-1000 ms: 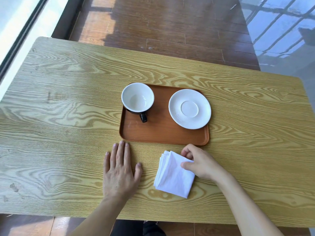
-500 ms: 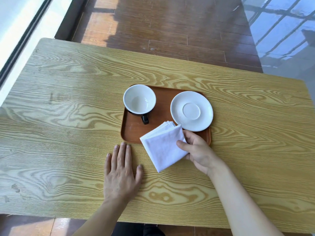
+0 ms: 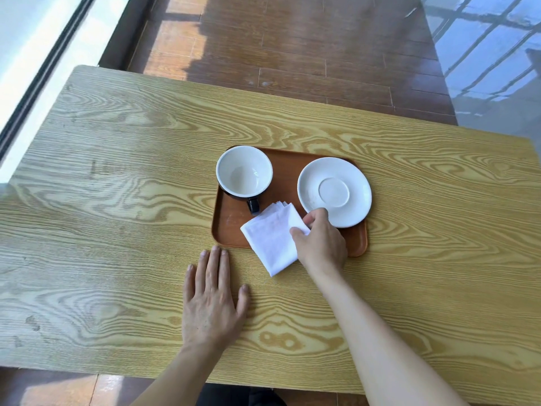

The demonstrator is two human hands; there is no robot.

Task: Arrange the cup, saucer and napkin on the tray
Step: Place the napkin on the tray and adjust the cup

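1. One second ago the napkin (image 3: 270, 238) lay on the table (image 3: 117, 200) below the tray (image 3: 227, 227). Now it is in the centre of the frame, mostly over the tray, with its lower corner hanging past the near rim.
2. I judge the placing step almost done; only setting down and releasing remain.
3. The right hand (image 3: 320, 244) pinches the napkin's right edge between thumb and fingers.
4. The left hand (image 3: 212, 300) lies flat and spread on the table, holding nothing.
5. The tray carries the empty cup (image 3: 244, 172) at upper left and the saucer (image 3: 334, 191) at right, apart from each other.
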